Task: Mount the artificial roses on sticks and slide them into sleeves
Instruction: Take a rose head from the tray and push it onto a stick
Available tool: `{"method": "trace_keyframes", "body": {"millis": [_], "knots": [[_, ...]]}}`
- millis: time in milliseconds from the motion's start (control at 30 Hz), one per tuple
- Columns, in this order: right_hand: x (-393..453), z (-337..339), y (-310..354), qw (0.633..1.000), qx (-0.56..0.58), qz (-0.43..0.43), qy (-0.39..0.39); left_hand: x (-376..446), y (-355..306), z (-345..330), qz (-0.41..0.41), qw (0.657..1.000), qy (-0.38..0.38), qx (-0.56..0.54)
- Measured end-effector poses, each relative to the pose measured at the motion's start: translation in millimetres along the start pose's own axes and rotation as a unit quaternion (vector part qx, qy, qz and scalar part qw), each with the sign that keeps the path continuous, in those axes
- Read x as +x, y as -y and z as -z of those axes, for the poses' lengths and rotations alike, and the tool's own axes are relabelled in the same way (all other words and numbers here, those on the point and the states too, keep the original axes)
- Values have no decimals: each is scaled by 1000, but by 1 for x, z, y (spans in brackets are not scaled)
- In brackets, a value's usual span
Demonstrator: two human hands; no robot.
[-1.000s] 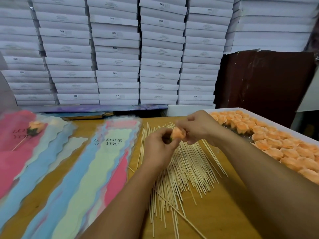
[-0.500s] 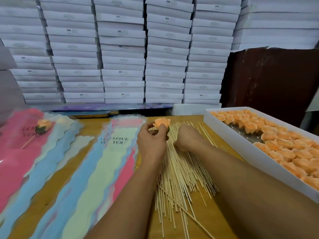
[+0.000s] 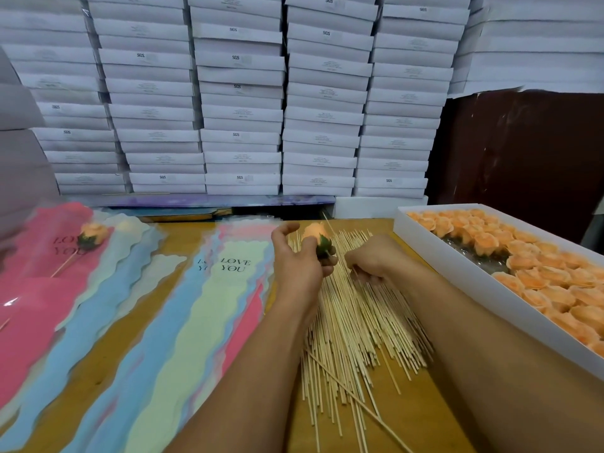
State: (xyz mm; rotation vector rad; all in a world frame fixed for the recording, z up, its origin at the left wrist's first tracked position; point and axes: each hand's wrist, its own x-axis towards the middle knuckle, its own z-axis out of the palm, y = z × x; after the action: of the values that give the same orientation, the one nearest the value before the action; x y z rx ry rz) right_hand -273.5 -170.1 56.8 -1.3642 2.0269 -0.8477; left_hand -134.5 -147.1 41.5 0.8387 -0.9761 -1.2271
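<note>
My left hand [image 3: 299,261] holds an orange artificial rose [image 3: 314,234] with a green base, lifted just above the far end of a heap of thin wooden sticks [image 3: 353,325]. My right hand [image 3: 369,259] rests knuckles-up on the heap, fingers pinched around one stick [image 3: 354,273]. A fan of pastel "LOVE YOU" sleeves [image 3: 228,295] lies left of the sticks. Further left, another pile of sleeves [image 3: 39,289] carries a finished rose on a stick [image 3: 91,235].
A long white box [image 3: 457,256] filled with several orange roses [image 3: 555,282] lies along the right side of the wooden table [image 3: 425,413]. Stacks of white flat boxes [image 3: 242,103] form a wall behind the table. A dark brown panel [image 3: 523,152] stands at back right.
My hands parted: the left kept the rose and turned it so its green base faces me, while the right dropped onto the stick heap and closed on a stick.
</note>
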Motion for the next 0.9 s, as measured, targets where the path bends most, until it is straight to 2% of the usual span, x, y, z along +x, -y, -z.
{"method": "trace_keyframes", "body": {"millis": [100,200,467,667,767,900], "knots": [[-13,8,-1,992,110,40,50,-2,-3,-2,18,999,21,-19],[-30,13,0,979,166,68,93,-3,-7,-3,26,998,35,-50],[-58,7,-2,972,184,108,99,-1,-16,1,36,993,25,-108],[-69,14,-2,948,272,111,125,4,-17,2,60,986,-7,-158],[-74,19,0,931,313,113,147,3,-23,2,100,969,-8,-224],[-84,16,3,939,278,149,138,4,-32,5,167,915,29,-367]]}}
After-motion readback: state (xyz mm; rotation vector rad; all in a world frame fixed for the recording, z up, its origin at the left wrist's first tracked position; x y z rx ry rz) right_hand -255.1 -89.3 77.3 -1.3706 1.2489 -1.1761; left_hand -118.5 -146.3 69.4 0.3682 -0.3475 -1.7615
